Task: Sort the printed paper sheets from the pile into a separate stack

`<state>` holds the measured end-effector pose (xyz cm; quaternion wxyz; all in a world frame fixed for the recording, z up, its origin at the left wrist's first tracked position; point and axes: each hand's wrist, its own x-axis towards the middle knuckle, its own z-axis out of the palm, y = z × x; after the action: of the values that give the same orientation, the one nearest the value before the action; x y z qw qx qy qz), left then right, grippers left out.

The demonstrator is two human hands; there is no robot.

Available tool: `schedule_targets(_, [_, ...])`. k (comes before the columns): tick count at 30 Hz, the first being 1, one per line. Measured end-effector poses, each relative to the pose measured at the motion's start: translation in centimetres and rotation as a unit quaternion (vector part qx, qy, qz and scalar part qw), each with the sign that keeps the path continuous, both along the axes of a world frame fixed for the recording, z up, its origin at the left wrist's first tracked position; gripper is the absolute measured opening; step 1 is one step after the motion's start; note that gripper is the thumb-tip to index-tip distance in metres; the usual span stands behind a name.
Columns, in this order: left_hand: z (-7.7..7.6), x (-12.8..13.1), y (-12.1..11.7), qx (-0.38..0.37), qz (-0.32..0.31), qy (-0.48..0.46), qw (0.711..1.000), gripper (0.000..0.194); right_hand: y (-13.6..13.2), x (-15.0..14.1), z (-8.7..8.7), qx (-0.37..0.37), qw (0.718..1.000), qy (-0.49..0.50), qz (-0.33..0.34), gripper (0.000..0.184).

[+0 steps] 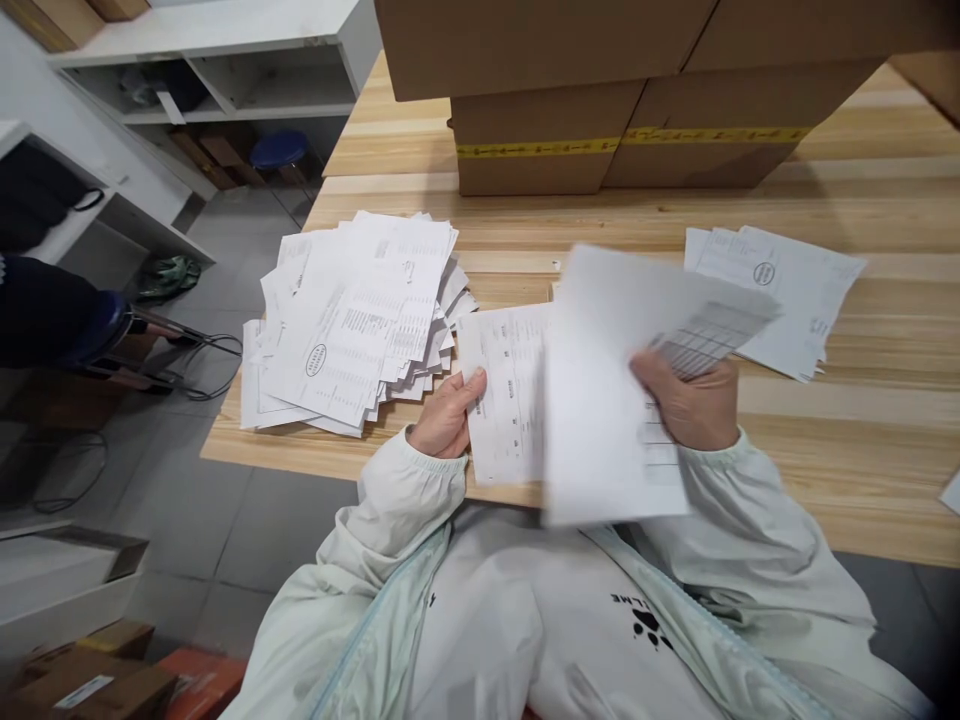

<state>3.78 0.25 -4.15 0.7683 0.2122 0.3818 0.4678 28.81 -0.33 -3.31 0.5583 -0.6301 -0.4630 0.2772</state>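
My left hand (448, 415) is closed on the left edge of a printed paper sheet (504, 390), thumb on top, near the table's front edge. In my right hand (690, 400) are other paper sheets (600, 400), pinched at their right side and blurred by motion. These overlap the right part of the left hand's sheet and hide it. One of their corners folds over, showing a printed grid. Left of my left hand lies a thick, uneven pile of printed papers (352, 320); the top one bears an oval stamp. A smaller pile of papers (787, 285) lies beyond my right hand.
Large cardboard boxes (540, 140) with yellow tape stand along the back of the wooden table (862, 450). A white corner of something (951, 492) shows at the right edge. To the left are white shelves (277, 75), a blue stool (279, 150) and cables on the floor.
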Motion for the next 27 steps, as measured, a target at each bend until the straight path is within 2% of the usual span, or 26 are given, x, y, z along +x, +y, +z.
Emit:
schedule_targets(1, [0.0, 0.3, -0.1, -0.001, -0.012, 0.0, 1.0, 0.047, -0.2, -0.8, 0.2, -0.003, 1.0, -0.017, -0.015, 0.032])
schedule_targets(3, [-0.1, 0.9, -0.3, 0.0, -0.037, 0.0, 0.999, 0.05, -0.5, -2.0, 0.2, -0.011, 0.999, -0.036, -0.001, 0.025])
schedule_targets(7, [-0.4, 1.7, -0.6, 0.012, -0.07, 0.011, 0.997, 0.052, -1.0, -2.7, -0.7, -0.012, 0.997, -0.055, 0.06, 0.028])
schedule_targets(10, [-0.5, 1.7, -0.8, 0.033, -0.078, 0.037, 0.996, 0.052, -1.0, -2.6, -1.2, -0.008, 0.996, -0.06, 0.069, 0.031])
schedule_targets(12, [-0.2, 1.4, -0.9, 0.065, -0.071, 0.064, 0.993, 0.052, -0.7, -2.4, -1.3, 0.04, 0.997, -0.036, 0.047, 0.024])
schedule_targets(14, [0.6, 1.2, -1.2, 0.114, -0.055, 0.098, 0.987, 0.052, -0.2, -2.1, -1.4, 0.11, 0.993, 0.025, 0.044, 0.043])
schedule_targets(16, [1.8, 0.9, -1.4, 0.175, -0.042, 0.137, 0.974, 0.051, 0.2, -1.8, -1.3, 0.142, 0.98, 0.1, 0.094, 0.058])
schedule_targets(18, [3.1, 0.8, -1.5, 0.237, -0.031, 0.174, 0.955, 0.05, 0.1, -1.6, -1.2, 0.133, 0.97, 0.138, 0.15, 0.045])
schedule_targets(21, [4.3, 0.9, -1.4, 0.314, -0.023, 0.21, 0.926, 0.044, -0.4, -1.7, -0.7, 0.137, 0.97, 0.098, 0.176, 0.019])
schedule_targets(23, [4.3, 1.0, -1.2, 0.35, -0.035, 0.223, 0.909, 0.041, -0.6, -1.9, -0.3, 0.153, 0.969, 0.062, 0.186, 0.013])
schedule_targets(27, [3.0, 1.4, -0.7, 0.37, -0.006, 0.203, 0.907, 0.037, -0.4, -1.9, -0.2, 0.179, 0.959, 0.06, 0.211, 0.032])
